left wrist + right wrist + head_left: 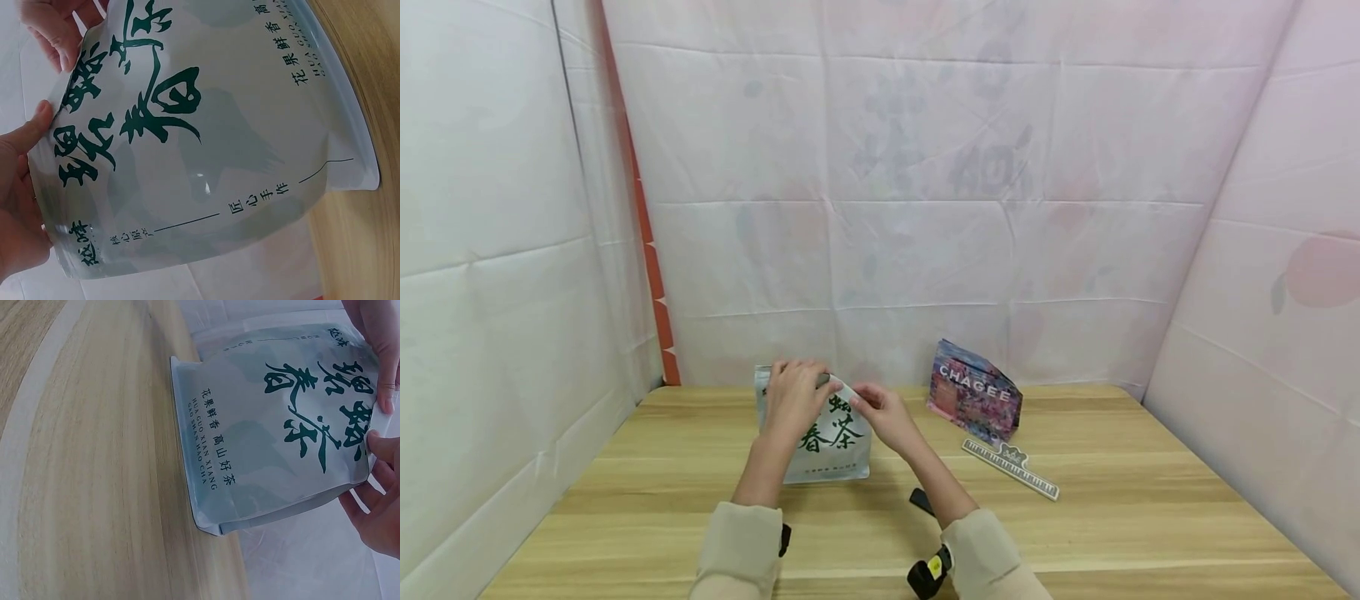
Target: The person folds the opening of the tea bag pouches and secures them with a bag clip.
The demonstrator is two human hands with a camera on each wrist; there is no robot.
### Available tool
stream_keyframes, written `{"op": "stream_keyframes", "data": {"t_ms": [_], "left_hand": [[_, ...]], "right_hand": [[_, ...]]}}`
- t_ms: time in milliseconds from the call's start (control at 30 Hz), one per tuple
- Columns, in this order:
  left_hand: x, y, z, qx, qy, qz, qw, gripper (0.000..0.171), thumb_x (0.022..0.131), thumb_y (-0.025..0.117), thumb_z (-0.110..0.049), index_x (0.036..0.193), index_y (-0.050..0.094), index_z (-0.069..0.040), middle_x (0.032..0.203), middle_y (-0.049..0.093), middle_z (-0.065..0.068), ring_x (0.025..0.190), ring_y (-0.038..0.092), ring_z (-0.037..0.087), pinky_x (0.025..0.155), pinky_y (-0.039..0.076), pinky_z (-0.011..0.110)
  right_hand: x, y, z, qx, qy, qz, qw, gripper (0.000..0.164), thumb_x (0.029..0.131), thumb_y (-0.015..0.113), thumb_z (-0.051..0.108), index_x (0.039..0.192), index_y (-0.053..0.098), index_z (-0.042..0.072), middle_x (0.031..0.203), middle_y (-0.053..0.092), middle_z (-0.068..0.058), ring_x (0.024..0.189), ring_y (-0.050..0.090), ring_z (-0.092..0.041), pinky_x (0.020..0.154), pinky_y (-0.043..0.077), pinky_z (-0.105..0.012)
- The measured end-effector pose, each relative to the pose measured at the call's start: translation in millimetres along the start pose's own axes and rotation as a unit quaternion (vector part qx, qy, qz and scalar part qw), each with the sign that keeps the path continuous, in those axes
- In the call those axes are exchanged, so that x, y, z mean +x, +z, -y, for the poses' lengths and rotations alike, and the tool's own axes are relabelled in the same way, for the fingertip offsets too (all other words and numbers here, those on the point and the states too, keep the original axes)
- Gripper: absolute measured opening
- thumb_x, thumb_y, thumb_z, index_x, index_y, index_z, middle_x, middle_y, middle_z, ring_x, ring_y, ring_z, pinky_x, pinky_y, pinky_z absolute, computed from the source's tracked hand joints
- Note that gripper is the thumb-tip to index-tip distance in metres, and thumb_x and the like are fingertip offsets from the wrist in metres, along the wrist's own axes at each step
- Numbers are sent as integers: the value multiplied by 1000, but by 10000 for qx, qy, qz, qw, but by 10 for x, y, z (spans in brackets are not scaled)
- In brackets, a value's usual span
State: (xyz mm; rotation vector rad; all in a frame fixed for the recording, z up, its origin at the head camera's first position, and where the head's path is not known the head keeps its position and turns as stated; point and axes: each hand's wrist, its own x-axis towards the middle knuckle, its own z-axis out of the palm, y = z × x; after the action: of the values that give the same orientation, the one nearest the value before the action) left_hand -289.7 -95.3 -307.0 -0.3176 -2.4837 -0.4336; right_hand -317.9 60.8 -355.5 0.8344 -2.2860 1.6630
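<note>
A pale green tea bag (pixel 827 467) with large dark green Chinese characters stands upright on the wooden table, a little left of the middle. My left hand (pixel 792 400) pinches its top edge between thumb and fingers, and part of the printing is hidden behind this hand. At the right end of the same edge, my right hand (pixel 887 417) pinches the rim, thumb on the printed front and fingers behind. In the right wrist view the two thumbs lie close together along the top of the bag (pixel 262 425). The bag's base rests on the tabletop.
A colourful CHAGEE bag (pixel 973 392) stands at the back right. In front of it lies a flat piano-keyboard-shaped piece (pixel 1011 471). A small black object (pixel 921 500) lies beside my right forearm. White cloth (pixel 925 250) walls off the back and sides of the table (pixel 1120 517).
</note>
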Motion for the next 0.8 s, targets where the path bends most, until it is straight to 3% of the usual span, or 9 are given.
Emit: {"op": "stream_keyframes", "data": {"t_ms": [400,700,800], "left_hand": [[3,9,4,26,-45,-42,10000,26,80,70,-32,95,69,-10,96,67,3,93,57,23,89,32,41],[-12,8,0,68,-50,16,10000,26,81,69,-32,95,68,-10,97,66,2,93,56,23,89,32,41],[-23,13,1,83,-4,-5,10000,26,81,69,-32,95,68,-11,97,66,2,93,55,23,89,31,41]], "right_hand": [[6,13,15,-102,111,-163,9998,16,89,58,4,100,63,-7,94,65,-18,84,61,-27,73,48,-32],[-104,-26,380,-125,148,-23,9998,16,90,53,-3,100,59,-13,96,62,-26,88,59,-38,76,47,-43],[-70,-19,262,-108,125,-37,9999,16,90,55,-2,100,60,-13,96,62,-25,87,59,-37,76,47,-45]]}}
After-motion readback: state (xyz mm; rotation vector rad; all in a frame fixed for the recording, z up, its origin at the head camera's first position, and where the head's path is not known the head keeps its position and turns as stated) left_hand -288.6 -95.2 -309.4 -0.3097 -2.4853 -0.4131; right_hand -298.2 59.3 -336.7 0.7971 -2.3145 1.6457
